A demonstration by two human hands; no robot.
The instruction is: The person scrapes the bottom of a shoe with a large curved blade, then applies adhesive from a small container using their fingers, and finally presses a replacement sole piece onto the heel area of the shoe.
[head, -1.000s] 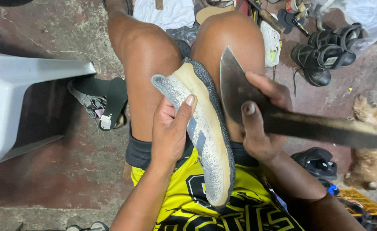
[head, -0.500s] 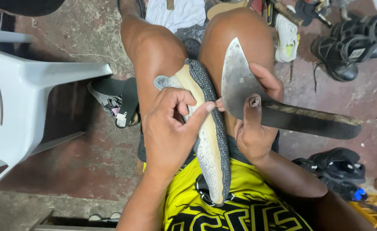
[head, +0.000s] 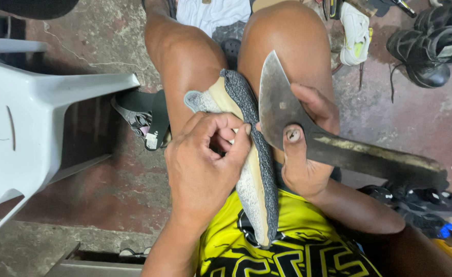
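Now left hand (head: 200,164) fingers pinch the shoe (head: 246,154) edge; right hand (head: 303,149) grips the knife (head: 282,110) alongside.

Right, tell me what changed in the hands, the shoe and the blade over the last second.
The left hand went from lying flat with fingers stretched along the grey knit shoe with its pale sole to curling its fingertips and pinching the sole's edge. The right hand keeps gripping the broad dark metal blade, beside the shoe, which stays between the knees.
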